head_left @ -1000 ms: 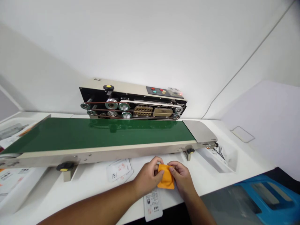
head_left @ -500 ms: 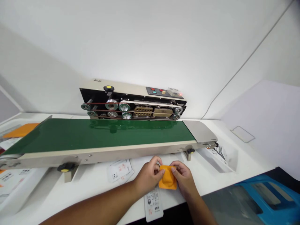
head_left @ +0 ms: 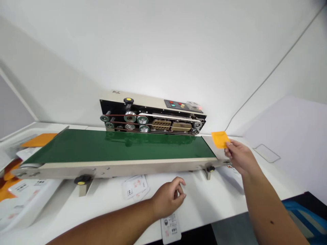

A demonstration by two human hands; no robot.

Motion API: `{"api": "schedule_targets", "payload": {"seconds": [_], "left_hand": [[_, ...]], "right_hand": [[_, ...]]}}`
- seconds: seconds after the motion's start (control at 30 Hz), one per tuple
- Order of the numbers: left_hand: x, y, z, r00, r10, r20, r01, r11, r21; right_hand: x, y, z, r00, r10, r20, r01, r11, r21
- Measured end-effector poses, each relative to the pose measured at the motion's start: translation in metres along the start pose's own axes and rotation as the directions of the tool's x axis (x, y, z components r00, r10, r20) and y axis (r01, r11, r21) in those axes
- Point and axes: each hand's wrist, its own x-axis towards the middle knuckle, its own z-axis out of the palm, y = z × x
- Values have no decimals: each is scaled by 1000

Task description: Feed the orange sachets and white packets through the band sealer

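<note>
Over the right end of the conveyor, the person's right hand (head_left: 238,156) is pinching a flat orange sachet (head_left: 220,139) between thumb and fingers, gripping it firmly by its lower right edge. The sachet is sitting just to the far left of that hand, and its longer sides seem to be running roughly along the belt, though the tilt makes this hard to judge. It is showing against the steel end plate (head_left: 211,149) of the conveyor, and the picture does not settle how high above it the sachet is. The right hand is plainly the nearer one, while the left hand (head_left: 168,199) is staying well apart from it, near the front edge of the worktop (head_left: 204,194), empty, its fingers loosely curled. A printed card (head_left: 170,228) is lying just below the left hand, and printed leaflets (head_left: 135,186) are lying beside it under the conveyor's front rail. Beyond the green belt (head_left: 114,146), a band sealer (head_left: 153,117) is standing with its pulleys and heater blocks exposed. Far to the left, another orange sachet (head_left: 39,140) is lying past the belt's other end, and a white tray (head_left: 30,207) is holding more orange pieces at the edge of view.
</note>
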Motion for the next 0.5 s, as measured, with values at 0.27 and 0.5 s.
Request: {"api": "schedule_targets", "payload": {"seconds": [0.27, 0.5], "left_hand": [[-3, -2, 1, 998, 59, -2, -59, 998, 32], [-4, -3, 1, 997, 81, 11, -81, 996, 36]], "right_hand": [[42, 4, 34, 991, 127, 30, -130, 984, 122], [43, 14, 71, 969, 168, 179, -187, 978, 95]]}}
